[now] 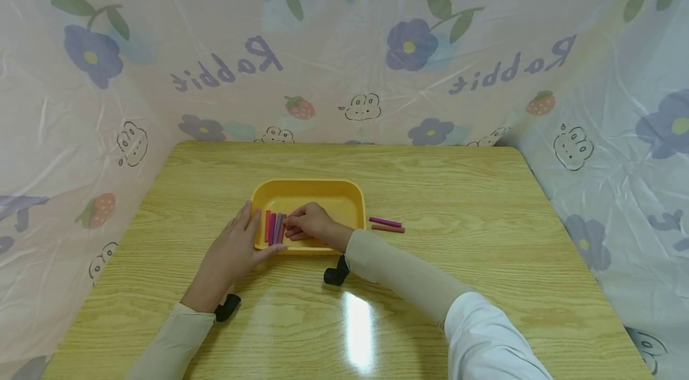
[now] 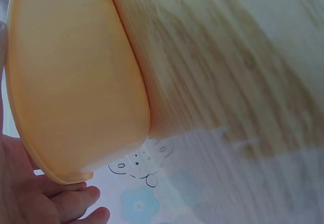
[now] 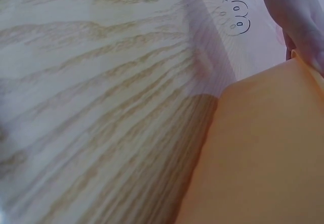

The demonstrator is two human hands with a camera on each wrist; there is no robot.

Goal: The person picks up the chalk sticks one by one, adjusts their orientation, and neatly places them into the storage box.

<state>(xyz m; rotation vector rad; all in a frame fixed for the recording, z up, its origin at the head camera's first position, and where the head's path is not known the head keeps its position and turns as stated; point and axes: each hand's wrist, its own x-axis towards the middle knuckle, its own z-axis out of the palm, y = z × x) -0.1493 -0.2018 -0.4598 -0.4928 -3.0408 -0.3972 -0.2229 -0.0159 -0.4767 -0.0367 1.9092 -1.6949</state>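
Observation:
A shallow yellow tray (image 1: 309, 187) lies on the wooden table. At its near left corner my left hand (image 1: 237, 246) grips the rim, thumb along the front edge and fingers at the left side. Inside stand several coloured sticks side by side: a red stick (image 1: 267, 225), a purple stick (image 1: 278, 228) and others. My right hand (image 1: 312, 221) reaches over the front rim into the tray, fingers curled, and its fingertips pinch a brownish stick (image 1: 284, 218) at the right of this row. The fingers partly hide that stick. The left wrist view shows the tray's outer wall (image 2: 81, 72) near left-hand fingers.
Right of the tray, a purple stick (image 1: 385, 222) and a reddish-brown stick (image 1: 388, 228) lie on the table (image 1: 457, 200). Black wrist-camera mounts hang under both wrists. A patterned sheet (image 1: 334, 51) encloses the table's back and sides.

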